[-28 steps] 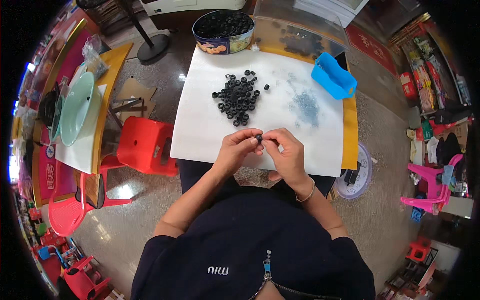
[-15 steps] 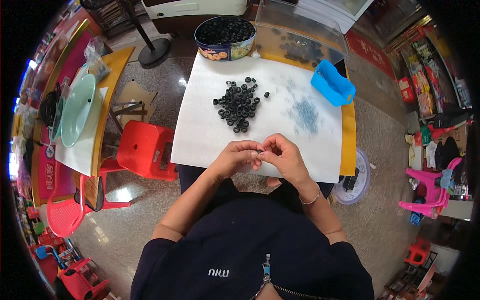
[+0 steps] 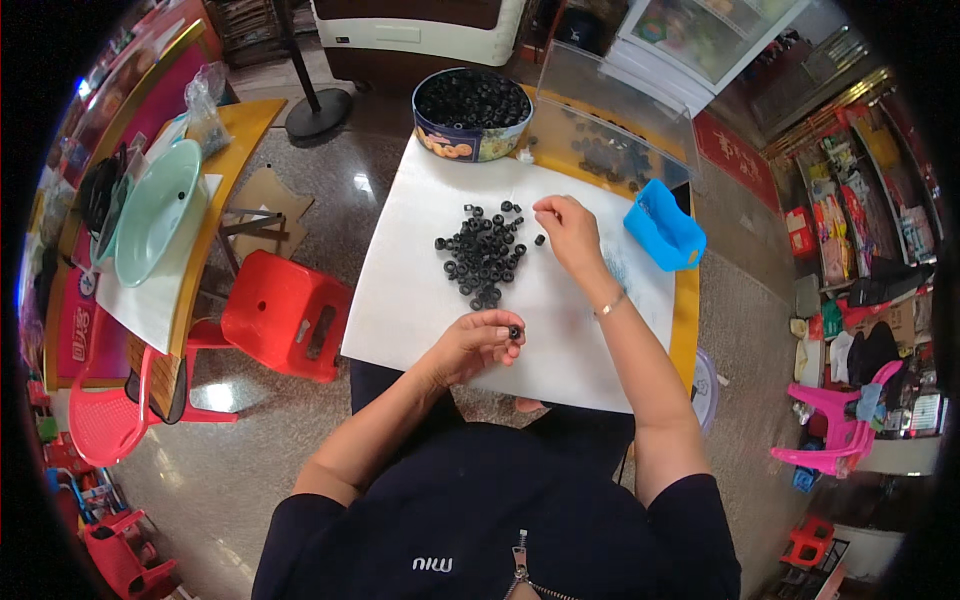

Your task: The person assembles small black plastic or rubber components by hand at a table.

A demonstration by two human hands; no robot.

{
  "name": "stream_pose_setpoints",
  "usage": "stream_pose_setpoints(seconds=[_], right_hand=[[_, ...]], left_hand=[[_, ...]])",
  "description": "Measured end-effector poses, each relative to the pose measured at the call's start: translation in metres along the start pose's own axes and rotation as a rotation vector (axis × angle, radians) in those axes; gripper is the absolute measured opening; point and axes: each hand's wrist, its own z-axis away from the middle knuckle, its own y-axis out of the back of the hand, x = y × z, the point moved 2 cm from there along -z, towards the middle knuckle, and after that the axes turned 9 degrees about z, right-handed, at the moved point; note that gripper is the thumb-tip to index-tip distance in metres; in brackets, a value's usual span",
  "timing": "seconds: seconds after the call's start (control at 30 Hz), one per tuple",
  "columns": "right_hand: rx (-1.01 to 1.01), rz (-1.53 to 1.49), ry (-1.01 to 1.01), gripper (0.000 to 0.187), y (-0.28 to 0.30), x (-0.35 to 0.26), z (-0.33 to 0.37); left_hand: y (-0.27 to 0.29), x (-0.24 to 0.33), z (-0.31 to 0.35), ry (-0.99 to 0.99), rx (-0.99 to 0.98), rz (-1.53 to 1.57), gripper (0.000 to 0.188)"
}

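Between the thumb and fingertips of my left hand (image 3: pixel 478 346) is a small black ring-shaped part (image 3: pixel 515 332), held low over the near side of the white board (image 3: pixel 400 300). My right hand (image 3: pixel 572 238) reaches over the board, just right of a loose pile of small black ring parts (image 3: pixel 480 255). Its thumb and forefinger are pinched together; whatever may be between them is too small to make out. One single black piece (image 3: pixel 540 240) lies apart from the pile, close to that hand.
An oval tin (image 3: pixel 470 142) full of black parts stands at the board's far edge. Beside it is a clear plastic box (image 3: pixel 615 125) with more dark parts. A blue plastic container (image 3: pixel 663 228) sits at the right. A red stool (image 3: pixel 285 315) stands left of the table.
My hands were together over the near edge, both at a small dark part. The right hand has moved away, up to the pile's right; the left keeps a ring. The view has shifted.
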Motion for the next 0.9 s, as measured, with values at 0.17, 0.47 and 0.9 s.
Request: stream_pose_setpoints(seconds=[0.17, 0.47, 0.9], right_hand=[[-0.215, 0.419, -0.057, 0.012, -0.032, -0.003, -0.037], [-0.089, 0.380, 0.038, 0.012, -0.027, -0.007, -0.027], [-0.227, -0.551, -0.243, 0.013, 0.034, -0.073, 0.111]], left_hand=[[0.003, 0.000, 0.001, -0.016, -0.014, 0.044, 0.024], [0.003, -0.002, 0.000, -0.012, -0.050, 0.052, 0.023], [0.008, 0.001, 0.000, -0.114, 0.002, 0.024, 0.024]])
